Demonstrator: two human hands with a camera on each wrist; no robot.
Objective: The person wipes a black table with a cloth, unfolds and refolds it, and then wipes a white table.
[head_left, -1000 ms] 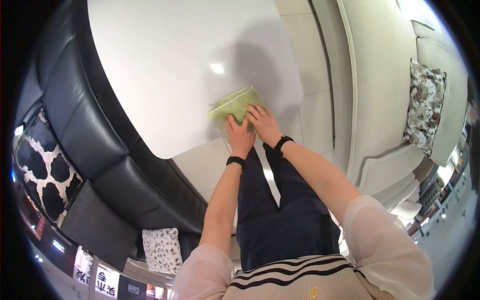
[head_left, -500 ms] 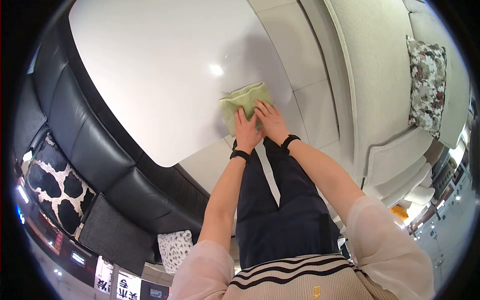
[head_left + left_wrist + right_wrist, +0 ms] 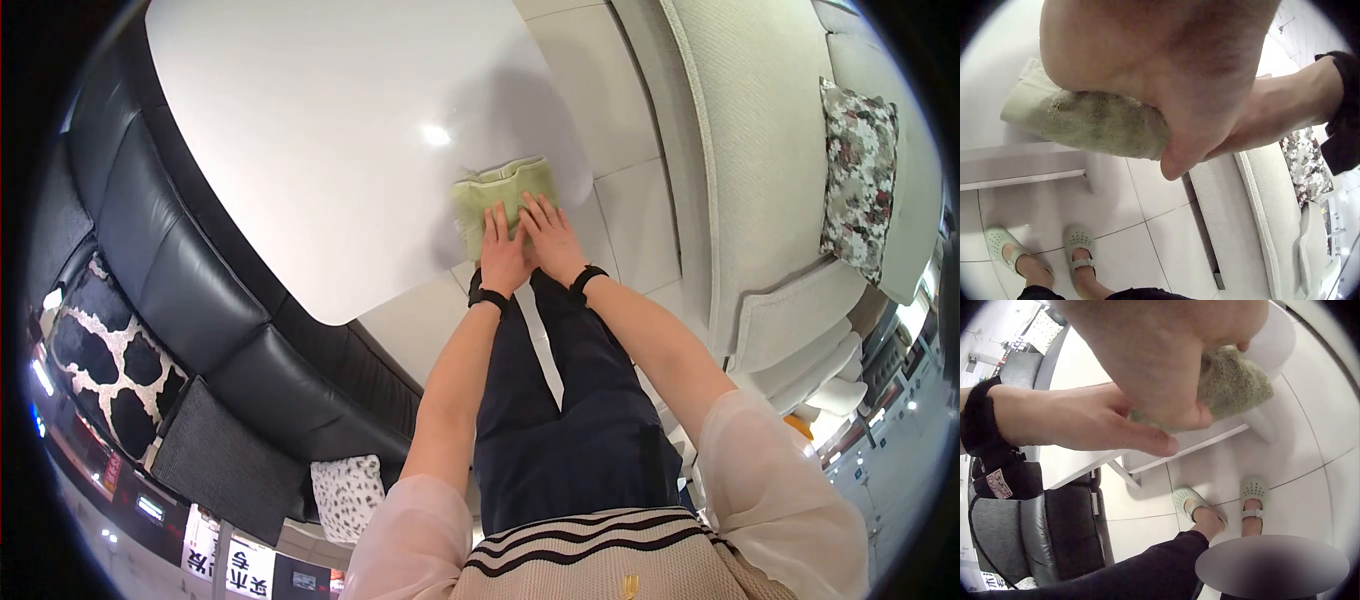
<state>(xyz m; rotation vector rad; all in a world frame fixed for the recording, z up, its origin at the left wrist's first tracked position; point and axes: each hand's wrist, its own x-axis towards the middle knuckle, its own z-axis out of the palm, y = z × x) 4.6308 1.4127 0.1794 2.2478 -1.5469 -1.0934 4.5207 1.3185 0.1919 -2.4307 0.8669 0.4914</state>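
A folded light-green towel (image 3: 500, 190) lies near the corner of a white table (image 3: 330, 130). Both hands lie flat on it with straight fingers, side by side. My left hand (image 3: 500, 245) presses the towel's near left part; in the left wrist view the palm (image 3: 1166, 69) covers the towel (image 3: 1097, 125). My right hand (image 3: 548, 232) presses the near right part; in the right wrist view it (image 3: 1166, 362) sits over the towel (image 3: 1235, 381). Each wrist wears a black band.
A black leather sofa (image 3: 190, 290) curves along the table's left, with a black-and-white cushion (image 3: 95, 350). A cream sofa (image 3: 760, 170) with a floral cushion (image 3: 860, 170) stands at right. Tiled floor (image 3: 620, 130) lies between. My feet in pale green shoes (image 3: 1079, 244) stand beside the table.
Both hands and the towel have shifted slightly right and up in the view, toward the table's corner. The fingers stay flat on the cloth.
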